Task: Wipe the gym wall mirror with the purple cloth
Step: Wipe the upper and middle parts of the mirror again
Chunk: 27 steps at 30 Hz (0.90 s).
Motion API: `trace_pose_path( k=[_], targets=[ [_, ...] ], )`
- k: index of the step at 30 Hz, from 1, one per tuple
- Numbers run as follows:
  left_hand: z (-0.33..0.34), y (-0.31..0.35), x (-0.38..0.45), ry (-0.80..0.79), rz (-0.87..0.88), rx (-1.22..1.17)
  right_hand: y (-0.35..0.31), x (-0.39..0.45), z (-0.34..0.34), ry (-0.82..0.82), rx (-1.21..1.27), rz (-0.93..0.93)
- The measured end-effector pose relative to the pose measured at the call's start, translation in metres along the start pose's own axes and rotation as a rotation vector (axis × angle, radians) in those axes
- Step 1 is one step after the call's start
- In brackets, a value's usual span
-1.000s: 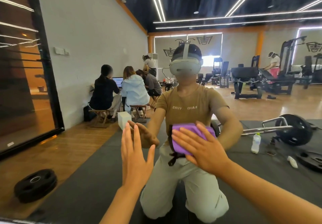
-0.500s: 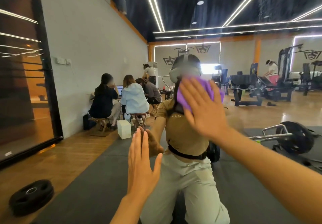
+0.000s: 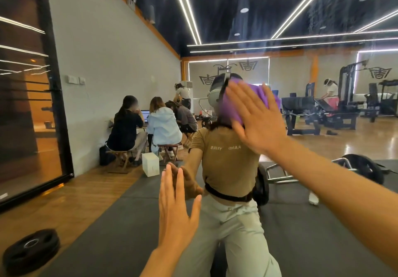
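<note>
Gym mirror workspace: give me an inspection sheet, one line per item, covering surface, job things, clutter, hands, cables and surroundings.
Surface: gym wall mirror fills the view; faint streaks near its top.
Job's things: purple cloth is flat against the glass.
Clutter: in the reflection, weight plate on the wood floor, white box at the mat edge.
Hands: right hand presses the cloth with straight fingers; left hand is flat, fingers straight, at the glass.
Cables: nothing seen.
Surroundings: reflected seated people at a laptop, gym machines behind.

White wall [image 3: 112, 46]; wooden floor [image 3: 71, 192] — dark mats [image 3: 120, 233]; ceiling light strips [image 3: 185, 9]
</note>
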<state>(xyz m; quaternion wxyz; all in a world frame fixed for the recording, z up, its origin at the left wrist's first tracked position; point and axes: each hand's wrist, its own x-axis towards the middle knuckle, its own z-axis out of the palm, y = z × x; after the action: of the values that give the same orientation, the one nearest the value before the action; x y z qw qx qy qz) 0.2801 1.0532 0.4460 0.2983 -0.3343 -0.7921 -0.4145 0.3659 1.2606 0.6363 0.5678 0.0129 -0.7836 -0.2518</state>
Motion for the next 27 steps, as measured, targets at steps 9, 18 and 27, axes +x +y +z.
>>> trace_pose_path(
  k=[9, 18, 27],
  targets=[
    [0.003, -0.003, 0.002, 0.019, -0.005, 0.004, 0.006, 0.000, 0.001, 0.067, -0.008, -0.049],
    [0.011, -0.001, 0.001, 0.076, -0.021, 0.014, -0.023, -0.201, 0.019, -0.232, -0.113, -0.447],
    [0.022, 0.000, 0.001, 0.127, -0.010, -0.047, 0.034, -0.088, -0.005, 0.041, -0.035, -0.065]
  ],
)
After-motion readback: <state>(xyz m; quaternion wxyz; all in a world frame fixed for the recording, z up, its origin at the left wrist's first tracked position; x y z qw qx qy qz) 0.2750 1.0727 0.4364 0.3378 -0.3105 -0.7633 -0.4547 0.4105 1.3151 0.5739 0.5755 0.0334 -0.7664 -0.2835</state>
